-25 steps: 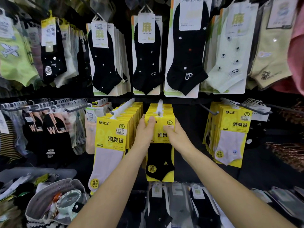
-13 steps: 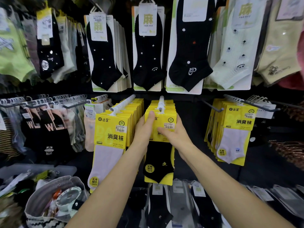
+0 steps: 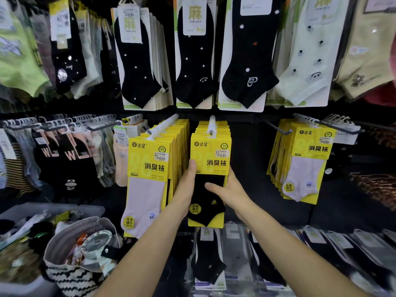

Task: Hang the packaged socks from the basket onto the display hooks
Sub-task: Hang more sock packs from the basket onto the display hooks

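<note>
Since the sock pack (image 3: 211, 159) hangs at the front of its stack on the centre hook (image 3: 212, 122), this one looks hung. The left hand (image 3: 186, 187) and right hand (image 3: 230, 190) have slid from its yellow header down to the black sock, clasping both edges, thumbs in front. Their fingers are hidden behind it.

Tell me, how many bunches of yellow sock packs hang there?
3: the left bunch, white socks; the centre bunch, black socks; the right bunch, white socks. More may be hidden.
</note>
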`<state>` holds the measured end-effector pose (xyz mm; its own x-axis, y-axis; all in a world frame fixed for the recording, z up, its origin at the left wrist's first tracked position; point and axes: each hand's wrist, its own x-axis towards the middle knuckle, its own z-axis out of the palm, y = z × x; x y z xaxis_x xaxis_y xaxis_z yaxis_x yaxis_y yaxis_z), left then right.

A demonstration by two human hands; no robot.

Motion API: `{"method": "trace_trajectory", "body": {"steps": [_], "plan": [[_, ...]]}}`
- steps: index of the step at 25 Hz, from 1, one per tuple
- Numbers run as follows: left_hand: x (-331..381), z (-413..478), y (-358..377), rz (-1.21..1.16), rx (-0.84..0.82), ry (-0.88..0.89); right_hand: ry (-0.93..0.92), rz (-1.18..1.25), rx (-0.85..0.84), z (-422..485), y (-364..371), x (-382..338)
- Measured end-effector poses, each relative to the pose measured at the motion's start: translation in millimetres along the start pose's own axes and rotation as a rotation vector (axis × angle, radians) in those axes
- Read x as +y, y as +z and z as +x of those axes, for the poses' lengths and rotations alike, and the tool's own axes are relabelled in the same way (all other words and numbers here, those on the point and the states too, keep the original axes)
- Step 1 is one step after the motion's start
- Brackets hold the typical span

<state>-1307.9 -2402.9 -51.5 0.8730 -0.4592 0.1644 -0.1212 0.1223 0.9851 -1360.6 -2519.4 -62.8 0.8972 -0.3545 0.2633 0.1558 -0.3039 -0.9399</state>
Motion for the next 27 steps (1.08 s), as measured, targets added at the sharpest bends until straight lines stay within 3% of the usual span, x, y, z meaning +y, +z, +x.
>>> {"method": "trace_trajectory", "body": {"steps": [4, 8, 11, 15, 20, 22, 27], "plan": [[-32.6, -37.4, -1.9, 0.093, 0.09, -0.014, 0.051, 0.005, -0.03, -41.9, -7.6, 32.0], [-103.5, -119.4, -8.5, 0.236, 0.086, -0.017, 0.258, -0.061, -0.102, -127.2, -16.3, 108.7], [-167.7, -172.5, -17.1, 0.349, -0.01, -0.219, 0.438, -0.175, -0.177, -194.8, -26.4, 167.7], [-243.8, -248.6, -23.1, 0.425, 0.066, -0.425, 0.628, -0.339, -0.272, -270.9, -26.7, 232.2], [-297.4, -288.4, -21.4, 0.508, -0.008, -0.612, 0.736, -0.416, -0.313, -316.6, -5.8, 271.0], [-308.5, -288.8, -20.6, 0.485, -0.011, -0.662, 0.775, -0.485, -0.266, -323.5, -1.8, 277.3], [-330.5, -295.1, -15.2, 0.509, -0.04, -0.721, 0.908, -0.476, 0.122, -338.0, 0.1, 289.6]]}}
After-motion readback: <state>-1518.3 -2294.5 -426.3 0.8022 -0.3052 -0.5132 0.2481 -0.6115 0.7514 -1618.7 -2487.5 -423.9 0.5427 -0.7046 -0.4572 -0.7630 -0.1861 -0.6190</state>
